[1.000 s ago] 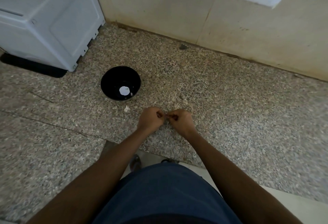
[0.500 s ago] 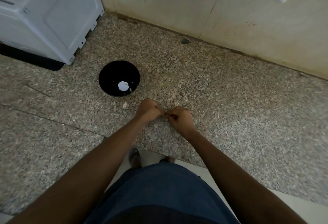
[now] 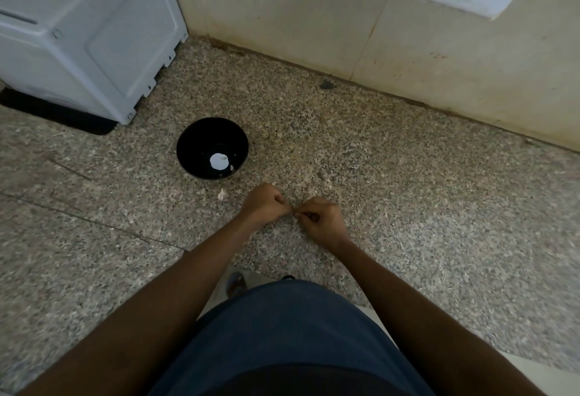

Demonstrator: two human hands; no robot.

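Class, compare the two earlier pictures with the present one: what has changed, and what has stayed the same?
Nothing has visibly moved, been taken up or let go. The left hand and right hand still pinch a small piece between their fingertips, too small to identify. The bowl and the clove beside it lie where they were; only the camera shifted.

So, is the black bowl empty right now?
No, a white piece lies on the bottom of the black bowl, with smaller pale bits beside it.
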